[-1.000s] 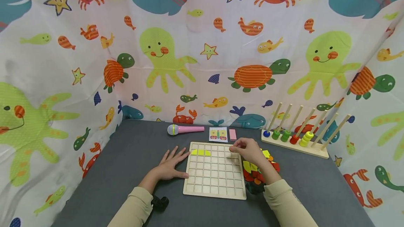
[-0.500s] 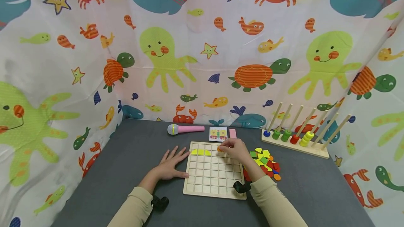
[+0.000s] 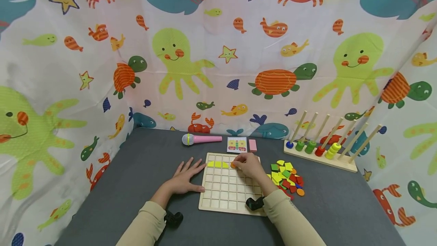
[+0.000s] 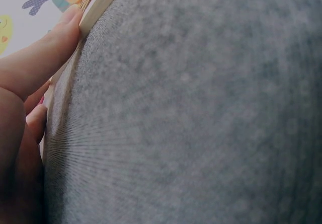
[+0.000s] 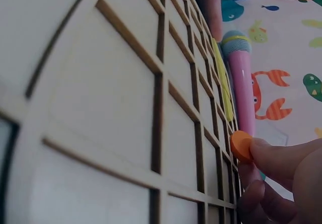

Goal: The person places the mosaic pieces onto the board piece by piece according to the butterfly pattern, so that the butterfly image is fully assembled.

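A wooden grid board (image 3: 223,193) lies on the dark table, with three yellow pieces (image 3: 218,164) side by side in its second row. Between thumb and fingertips my right hand (image 3: 250,165) pinches an orange disc (image 5: 242,146), held at the board just right of the yellow pieces. With fingers spread, my left hand (image 3: 182,179) rests flat on the table, its thumb touching the board's left edge. In the left wrist view that thumb (image 4: 65,38) meets the board's side.
Right of the board lies a pile of coloured pieces (image 3: 286,177). Behind the board are a pink toy microphone (image 3: 205,139), a patterned card (image 3: 237,145) and a pink block (image 3: 252,145). A peg stand with coloured rings (image 3: 321,156) stands at the back right.
My right hand has moved left across the board with the orange disc, stopping near the yellow pieces. More of the pile shows now. The left hand has stayed still.
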Tool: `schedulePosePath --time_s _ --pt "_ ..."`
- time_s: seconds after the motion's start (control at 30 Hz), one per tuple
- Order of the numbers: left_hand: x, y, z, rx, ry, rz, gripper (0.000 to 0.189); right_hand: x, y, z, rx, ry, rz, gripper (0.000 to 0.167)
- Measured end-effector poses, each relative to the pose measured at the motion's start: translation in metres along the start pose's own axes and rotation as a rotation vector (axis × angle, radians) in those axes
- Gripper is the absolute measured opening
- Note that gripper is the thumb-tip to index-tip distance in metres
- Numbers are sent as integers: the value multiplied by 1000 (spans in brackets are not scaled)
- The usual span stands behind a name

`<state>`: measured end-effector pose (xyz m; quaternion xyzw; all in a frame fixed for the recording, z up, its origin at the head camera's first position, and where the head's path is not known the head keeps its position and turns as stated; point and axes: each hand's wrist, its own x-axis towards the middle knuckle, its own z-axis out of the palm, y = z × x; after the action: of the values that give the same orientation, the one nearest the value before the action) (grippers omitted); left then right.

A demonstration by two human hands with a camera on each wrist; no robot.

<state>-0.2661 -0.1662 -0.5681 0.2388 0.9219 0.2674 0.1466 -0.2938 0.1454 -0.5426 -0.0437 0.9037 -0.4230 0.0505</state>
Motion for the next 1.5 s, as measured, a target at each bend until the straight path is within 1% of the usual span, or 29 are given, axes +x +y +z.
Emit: schedulePosePath --time_s 0.17,0.4,0.6,0.7,0.83,0.93,1.13,1.3,1.5 --pt "0 2 0 -1 6 0 99 -1 -1 3 -51 29 -6 10" --pt "-1 2 0 -13 3 15 101 0 -2 8 -162 51 -39 10" --pt "0 3 0 -12 8 17 102 -2 -5 4 -144 54 -35 12" --pt "1 3 0 -10 8 12 101 -5 -8 -2 -106 41 -33 12" --pt "1 3 -1 -6 0 9 101 -10 -9 -12 -65 39 -56 11" --pt "0 4 -1 -3 5 12 100 -14 -9 -20 -69 53 -75 9" --pt "0 4 -2 -9 7 16 99 -29 -8 -37 -68 78 -72 9" --pt "-1 4 -2 -5 -3 11 99 -45 -1 -50 -80 77 -63 12" --pt "-1 4 -1 -16 13 16 99 -61 14 -63 -107 70 -44 17"
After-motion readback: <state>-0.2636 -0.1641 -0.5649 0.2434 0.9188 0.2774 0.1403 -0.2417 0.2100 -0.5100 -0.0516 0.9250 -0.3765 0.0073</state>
